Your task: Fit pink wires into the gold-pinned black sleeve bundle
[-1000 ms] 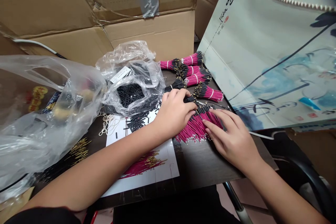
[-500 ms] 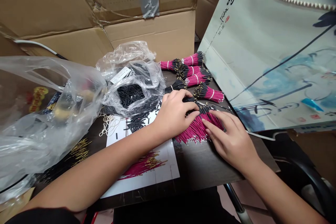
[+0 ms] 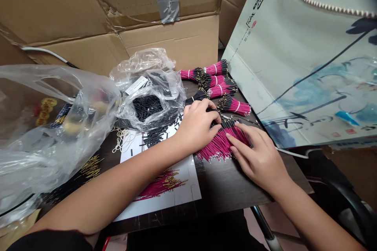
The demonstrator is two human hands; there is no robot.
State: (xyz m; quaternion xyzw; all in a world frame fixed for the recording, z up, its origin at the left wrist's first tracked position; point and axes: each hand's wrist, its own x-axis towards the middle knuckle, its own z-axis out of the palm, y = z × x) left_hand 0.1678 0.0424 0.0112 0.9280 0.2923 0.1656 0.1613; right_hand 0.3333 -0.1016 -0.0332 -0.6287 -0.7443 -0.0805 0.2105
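A loose heap of pink wires with black ends [image 3: 219,147] lies on the dark table [image 3: 224,184]. My left hand [image 3: 196,125] rests on the heap's upper left part, fingers curled down over the black ends. My right hand [image 3: 257,156] lies flat on the heap's right side, fingers stretched out and pressing on the wires. Behind the hands lie several tied bundles of the same pink wires [image 3: 219,82].
A clear bag of small black tubes [image 3: 149,104] sits left of the hands, loose tubes spilled beside it. A big clear plastic bag [image 3: 50,125] fills the left. White paper [image 3: 165,188] holds more pink wires. Cardboard boxes [image 3: 103,15] stand behind; a printed paper bag [image 3: 309,55] leans at the right.
Both hands stay on the pink heap. My left fingers have shifted slightly over the black ends; the view has dropped a little.
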